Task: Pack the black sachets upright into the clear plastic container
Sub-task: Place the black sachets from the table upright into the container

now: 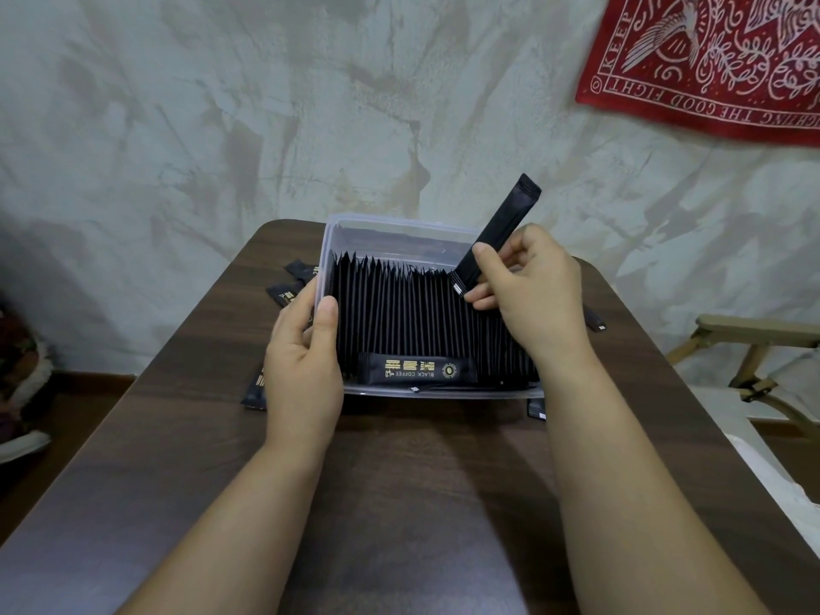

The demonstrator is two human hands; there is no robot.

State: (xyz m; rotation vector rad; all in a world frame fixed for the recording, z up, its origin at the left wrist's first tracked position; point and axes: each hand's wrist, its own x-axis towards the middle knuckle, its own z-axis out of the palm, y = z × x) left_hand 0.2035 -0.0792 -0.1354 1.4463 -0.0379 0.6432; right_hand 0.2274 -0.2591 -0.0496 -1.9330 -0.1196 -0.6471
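A clear plastic container (395, 228) stands on the dark wooden table (399, 481). Inside it, several black sachets (412, 312) stand upright in a tight row. One more sachet (417, 369), labelled black coffee, lies flat along the near wall. My left hand (306, 361) grips the container's left wall, thumb inside the rim. My right hand (532, 290) pinches a single black sachet (501, 228) near its lower end. That sachet tilts up to the right, with its bottom tip over the right part of the row.
Loose black sachets lie on the table left of the container (288, 290), at its near left corner (255, 388), near right corner (536, 408) and right side (594, 321). A red patterned cloth (710, 59) hangs on the wall. A wooden chair frame (754, 348) stands at right.
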